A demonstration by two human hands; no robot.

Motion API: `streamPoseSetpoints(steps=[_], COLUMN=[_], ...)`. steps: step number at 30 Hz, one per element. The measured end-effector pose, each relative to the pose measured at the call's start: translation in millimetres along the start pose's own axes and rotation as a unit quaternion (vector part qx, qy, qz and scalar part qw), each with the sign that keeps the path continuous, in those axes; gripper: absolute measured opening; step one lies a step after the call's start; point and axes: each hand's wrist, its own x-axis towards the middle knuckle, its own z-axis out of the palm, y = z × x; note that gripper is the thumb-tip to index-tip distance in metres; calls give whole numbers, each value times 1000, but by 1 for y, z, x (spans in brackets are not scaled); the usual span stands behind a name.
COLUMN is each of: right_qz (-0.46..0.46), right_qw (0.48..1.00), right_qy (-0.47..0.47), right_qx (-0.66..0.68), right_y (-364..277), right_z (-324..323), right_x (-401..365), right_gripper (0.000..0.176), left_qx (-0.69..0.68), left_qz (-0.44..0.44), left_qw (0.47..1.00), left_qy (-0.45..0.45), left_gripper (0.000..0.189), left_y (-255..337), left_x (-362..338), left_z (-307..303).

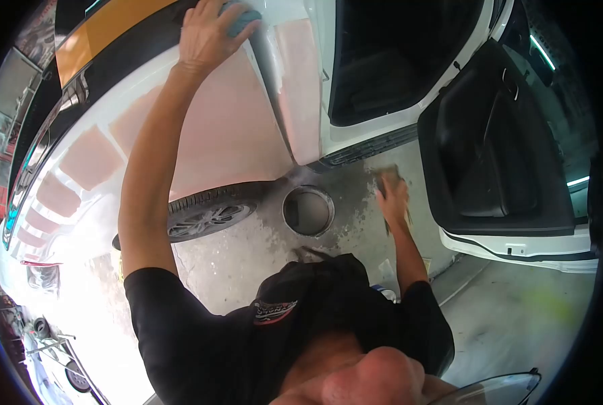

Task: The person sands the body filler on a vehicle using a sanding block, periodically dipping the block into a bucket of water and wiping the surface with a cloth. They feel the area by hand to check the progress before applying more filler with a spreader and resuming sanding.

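My left hand is pressed over a blue-grey sponge or cloth, its fingers bent around it, at the top of the white car's front fender. Pinkish, matte patches cover much of that fender, and another such patch lies on the door pillar. Low on the right, above the floor, my right hand is smeared by motion. Its fingers seem closed on a small, dark brownish object whose kind I cannot make out. Between the wheel and that hand stands a round bucket with greyish liquid inside.
An open car door with a black inner panel stands at the right. The front wheel sits below the fender, and the sill runs along the door opening. Wet marks spot the concrete floor. Vehicle parts show at lower left.
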Motion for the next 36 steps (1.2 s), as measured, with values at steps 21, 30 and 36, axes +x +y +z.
streamPoseSetpoints(steps=[21, 30, 36], right_qz=[285, 132, 148], right_qw=[918, 980, 975], right_qy=[-273, -140, -148], right_qx=[-26, 55, 67], right_y=[252, 301, 303], right_z=[25, 16, -9], right_x=[-167, -144, -151], right_gripper=[68, 71, 74], left_qx=[-27, -67, -139], left_qz=[122, -33, -378], left_qw=[985, 955, 821], left_qy=[-119, -288, -404], left_gripper=[17, 25, 39], left_y=[151, 246, 375], left_x=[-63, -194, -296], left_z=[95, 122, 139])
